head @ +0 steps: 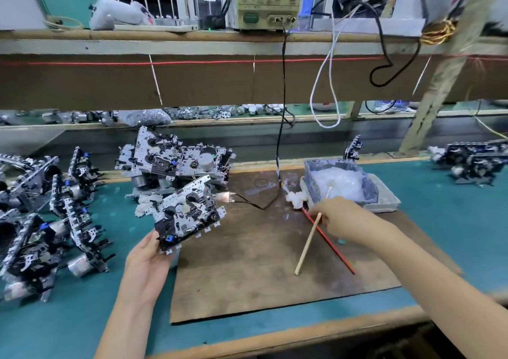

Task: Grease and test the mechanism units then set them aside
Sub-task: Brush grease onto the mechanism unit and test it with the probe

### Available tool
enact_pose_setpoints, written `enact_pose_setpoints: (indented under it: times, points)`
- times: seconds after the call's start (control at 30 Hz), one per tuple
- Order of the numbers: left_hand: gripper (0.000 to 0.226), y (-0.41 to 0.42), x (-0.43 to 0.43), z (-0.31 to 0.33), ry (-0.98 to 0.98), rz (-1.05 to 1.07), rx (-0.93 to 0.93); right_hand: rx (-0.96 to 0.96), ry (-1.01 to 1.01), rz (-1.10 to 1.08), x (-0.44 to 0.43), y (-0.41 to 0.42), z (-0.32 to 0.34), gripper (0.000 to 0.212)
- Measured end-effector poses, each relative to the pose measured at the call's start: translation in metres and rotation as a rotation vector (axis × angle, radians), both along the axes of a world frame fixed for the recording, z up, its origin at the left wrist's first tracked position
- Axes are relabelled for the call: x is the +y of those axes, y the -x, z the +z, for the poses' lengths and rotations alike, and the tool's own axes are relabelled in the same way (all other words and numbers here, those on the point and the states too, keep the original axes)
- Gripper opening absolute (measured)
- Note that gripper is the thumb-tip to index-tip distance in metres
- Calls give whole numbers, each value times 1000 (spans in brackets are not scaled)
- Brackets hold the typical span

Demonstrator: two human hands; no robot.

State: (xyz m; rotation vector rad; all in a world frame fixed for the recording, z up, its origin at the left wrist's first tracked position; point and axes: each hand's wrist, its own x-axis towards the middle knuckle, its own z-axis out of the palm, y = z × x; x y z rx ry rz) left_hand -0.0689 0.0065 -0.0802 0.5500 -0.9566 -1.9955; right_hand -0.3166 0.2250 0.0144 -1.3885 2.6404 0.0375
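a long teal green surface runs across the whole view. a flat brown board lies on it in the middle. left of the brown board, many black and silver metal mechanism units stand in rows, leaning on their edges. at the far left corner of the board, more of them sit in a heap. well off to the right of the board is another small bunch. on a shelf high above the board is a beige box with round knobs. a thin black wire hangs from it down to the board.

at the far right corner of the board sits a grey plastic tray full of soft white grease.

over the left edge of the board, one tilted mechanism unit is up in the air. the left hand grips its lower corner. a small metal clip on the end of the wire is just beside the top of this unit. i cannot tell if they touch.

over the far right part of the board, the right hand pinches a thin pale wooden stick. the top end of the stick reaches into the white grease. a thin red stick lies flat on the board below that hand.
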Motion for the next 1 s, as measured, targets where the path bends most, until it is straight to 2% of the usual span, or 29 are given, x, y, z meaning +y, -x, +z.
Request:
enact_pose_setpoints:
  times: [0.1,0.17,0.33,0.5,0.6,0.63,0.7,0.77,0.83,0.9,1.0]
  points:
    - [51,0,-1,-1,-3,-3,-9,-105,-19,9,0,-2,-7,45]
    - [54,0,-1,0,12,-9,-13,-104,49,-4,0,-2,-9,42]
    - [60,0,-1,-1,60,-13,-19,-30,393,-171,2,-1,5,30]
    - [48,1,-1,-3,41,-18,-31,104,404,-237,-2,2,12,23]
    - [52,1,0,-2,31,-8,-36,157,464,-256,-3,-2,17,27]
    - [51,1,0,-1,21,-2,-36,171,535,-222,-4,-5,19,28]
    - [46,2,1,1,20,3,-46,158,808,-72,-6,-16,27,24]
    - [51,2,2,2,31,9,-62,45,1100,79,-12,-31,35,16]
    - [56,2,4,5,45,18,-71,-270,1242,136,-20,-48,41,12]
    - [57,1,6,7,51,22,-78,-595,1256,185,-29,-65,45,10]
    - [53,0,6,8,50,24,-93,-748,1174,323,-43,-84,44,17]
